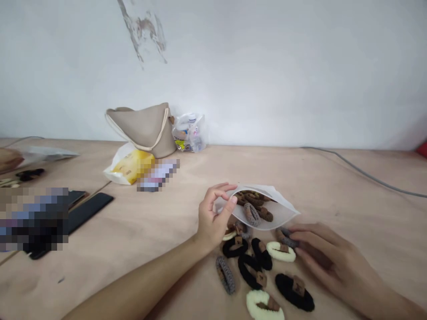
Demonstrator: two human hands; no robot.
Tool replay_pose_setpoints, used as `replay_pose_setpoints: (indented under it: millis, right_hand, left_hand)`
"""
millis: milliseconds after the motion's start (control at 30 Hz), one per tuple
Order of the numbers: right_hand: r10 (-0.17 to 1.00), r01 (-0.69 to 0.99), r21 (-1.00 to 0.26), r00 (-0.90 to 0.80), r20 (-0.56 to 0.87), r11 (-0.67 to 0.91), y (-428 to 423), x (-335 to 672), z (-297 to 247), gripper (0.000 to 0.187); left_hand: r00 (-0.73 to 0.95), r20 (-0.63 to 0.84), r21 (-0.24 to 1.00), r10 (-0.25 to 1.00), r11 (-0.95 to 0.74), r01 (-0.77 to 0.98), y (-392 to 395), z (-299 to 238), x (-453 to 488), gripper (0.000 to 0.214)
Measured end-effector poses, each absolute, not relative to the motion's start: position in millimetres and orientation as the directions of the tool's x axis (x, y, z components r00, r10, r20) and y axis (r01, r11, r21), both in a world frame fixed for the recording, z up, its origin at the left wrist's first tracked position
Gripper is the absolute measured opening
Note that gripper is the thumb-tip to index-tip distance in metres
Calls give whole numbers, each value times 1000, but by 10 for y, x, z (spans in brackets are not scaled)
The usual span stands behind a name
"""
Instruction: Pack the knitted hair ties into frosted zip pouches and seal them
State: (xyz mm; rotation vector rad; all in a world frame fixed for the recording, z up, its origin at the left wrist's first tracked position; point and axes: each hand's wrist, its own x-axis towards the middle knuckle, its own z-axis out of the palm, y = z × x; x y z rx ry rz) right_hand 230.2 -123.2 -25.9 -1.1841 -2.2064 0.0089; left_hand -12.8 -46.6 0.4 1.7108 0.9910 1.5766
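Observation:
My left hand pinches the open edge of a small clear plastic bag and holds its mouth up. Several brown and grey hair ties lie inside the bag. My right hand rests low on the wooden table, fingertips closed on a grey hair tie just below the bag. Loose hair ties lie in front of me: black ones, cream ones and a grey one.
A beige bucket bag stands by the wall, with a yellow packet in plastic and a small clear bag of items beside it. A black flat object lies at the left. A grey cable crosses the right side.

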Motion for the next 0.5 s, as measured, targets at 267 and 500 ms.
replay_pose_setpoints:
  millis: [267, 500]
  right_hand:
    - [700, 748, -218, -418, 579, 627, -1164, 2279, -243, 19]
    - [617, 718, -53, -554, 559, 694, -1062, 2230, -231, 19]
  left_hand:
    - [-21, 496, 867, 868, -493, 71, -455, 40, -103, 14]
    - [-74, 410, 912, 909, -411, -4, -378, 159, -67, 17]
